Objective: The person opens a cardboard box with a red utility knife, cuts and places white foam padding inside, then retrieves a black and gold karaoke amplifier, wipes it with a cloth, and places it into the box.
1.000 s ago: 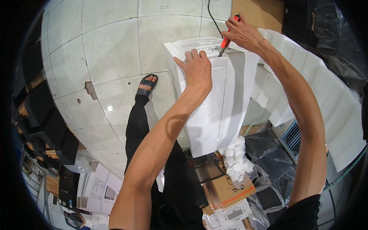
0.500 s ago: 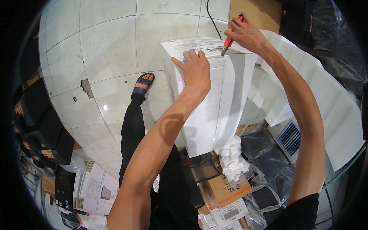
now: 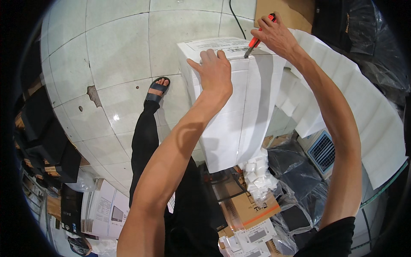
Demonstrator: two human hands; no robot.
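A tall white cardboard box [image 3: 233,111] stands on the floor in front of me, with printing on its top. My left hand [image 3: 212,73] lies on the box's upper edge, fingers spread over the top and the thumb out to the left. Wrapped round a red utility knife [image 3: 256,40], my right hand [image 3: 276,36] is above the box's right side. The knife slants down to the left. Its metal blade touches the top edge near the seam, and I cannot tell how deep the tip goes.
A large sheet of white foam [image 3: 346,90] lies to the right. Below the box are a brown carton [image 3: 252,212], a bundle of small white packets [image 3: 258,177] and black plastic-wrapped things [image 3: 291,167]. Flat white cartons [image 3: 105,207] and black boxes [image 3: 51,150] stand at the left.
The knife has shifted slightly left along the box's top edge, its blade still at the edge. The whole view has moved a little; my left hand stays on the box.
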